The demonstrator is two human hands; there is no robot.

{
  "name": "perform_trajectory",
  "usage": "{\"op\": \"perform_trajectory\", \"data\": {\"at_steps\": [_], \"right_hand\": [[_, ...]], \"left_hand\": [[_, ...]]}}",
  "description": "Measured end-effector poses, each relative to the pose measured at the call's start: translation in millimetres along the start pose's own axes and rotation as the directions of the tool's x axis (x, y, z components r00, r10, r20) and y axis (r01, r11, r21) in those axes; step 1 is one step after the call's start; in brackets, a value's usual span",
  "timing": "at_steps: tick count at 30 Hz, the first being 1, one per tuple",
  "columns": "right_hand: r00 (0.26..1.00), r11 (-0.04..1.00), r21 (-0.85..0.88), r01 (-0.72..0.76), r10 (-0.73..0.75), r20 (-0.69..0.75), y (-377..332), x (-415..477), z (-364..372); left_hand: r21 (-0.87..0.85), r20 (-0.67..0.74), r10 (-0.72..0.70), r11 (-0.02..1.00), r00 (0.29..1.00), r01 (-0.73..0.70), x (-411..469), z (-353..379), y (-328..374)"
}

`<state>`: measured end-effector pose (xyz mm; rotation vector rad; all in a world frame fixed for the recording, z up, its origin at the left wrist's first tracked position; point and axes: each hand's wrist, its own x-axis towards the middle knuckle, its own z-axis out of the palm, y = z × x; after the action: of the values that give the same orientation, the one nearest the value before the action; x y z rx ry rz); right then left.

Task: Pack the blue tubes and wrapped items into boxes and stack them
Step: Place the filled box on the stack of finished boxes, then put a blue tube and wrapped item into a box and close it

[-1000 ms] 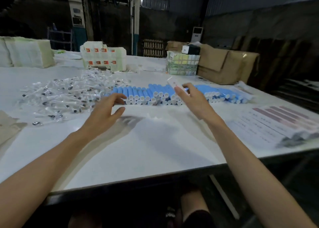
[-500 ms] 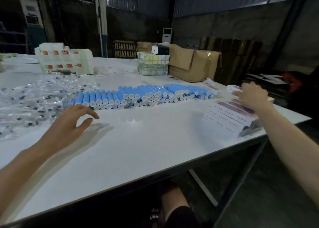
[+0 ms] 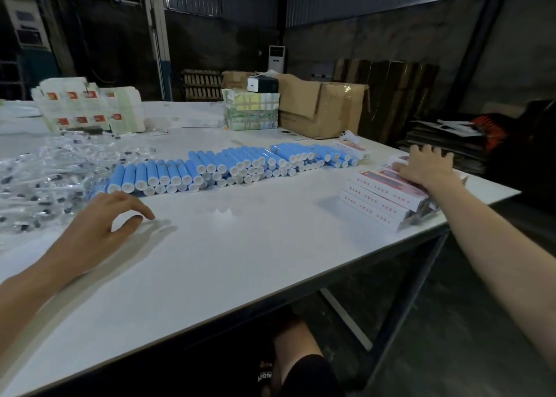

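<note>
The right hand [image 3: 427, 168] lies flat with spread fingers on the pile of flat white boxes with red print [image 3: 379, 198], by the right edge of the white table [image 3: 240, 261]. The left hand [image 3: 102, 219] hangs loosely curled, holding nothing, beside the row of blue plastic tubes with white caps [image 3: 228, 165]. A heap of clear wrapped items [image 3: 39, 174] lies at the left edge. Lift only the top box, so the pile does not tip. What the boxes hold is hidden.

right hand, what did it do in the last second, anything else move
The right hand swung from over the blue tubes out to the right and rests, fingers spread, on the stack of flat boxes at the table edge. The left hand stayed open over the table near the tubes' left end; tubes and wrapped items lie as before.
</note>
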<state>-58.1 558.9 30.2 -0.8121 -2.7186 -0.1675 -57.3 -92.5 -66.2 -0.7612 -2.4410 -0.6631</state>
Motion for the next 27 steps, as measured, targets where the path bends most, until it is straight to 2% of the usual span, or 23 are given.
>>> {"op": "perform_trajectory", "data": {"at_steps": [4,7,12,16,20,23,27], "right_hand": [[0.973,0.994,0.063,0.086,-0.07,-0.221,-41,-10,-11],[0.933,0.969,0.156,0.194,-0.133,-0.334,-89,-19,-22],[0.872,0.838,0.367,0.404,-0.232,-0.431,-190,-55,-35],[0.795,0.679,0.435,0.591,-0.399,-0.457,-283,-107,-49],[0.686,0.444,0.525,0.726,-0.524,-0.505,-364,-168,-53],[0.602,0.276,0.57,0.774,-0.598,-0.529,-409,-213,-47],[0.635,0.145,0.711,0.688,-0.595,-0.492,-441,-258,-25]], "left_hand": [[-0.01,0.011,-0.033,0.999,0.999,0.033,-1,0,0],[-0.007,0.022,-0.051,0.999,0.998,0.051,-1,-1,2],[0.018,-0.007,-0.081,0.997,0.997,0.081,-2,-4,8],[0.025,-0.095,-0.135,0.99,0.986,0.138,-3,-7,10],[0.058,-0.174,-0.225,0.969,0.959,0.239,-4,-14,3],[0.085,-0.232,-0.299,0.942,0.926,0.326,-5,-18,-2],[0.113,-0.246,-0.33,0.924,0.912,0.365,-8,-20,-3]]}}
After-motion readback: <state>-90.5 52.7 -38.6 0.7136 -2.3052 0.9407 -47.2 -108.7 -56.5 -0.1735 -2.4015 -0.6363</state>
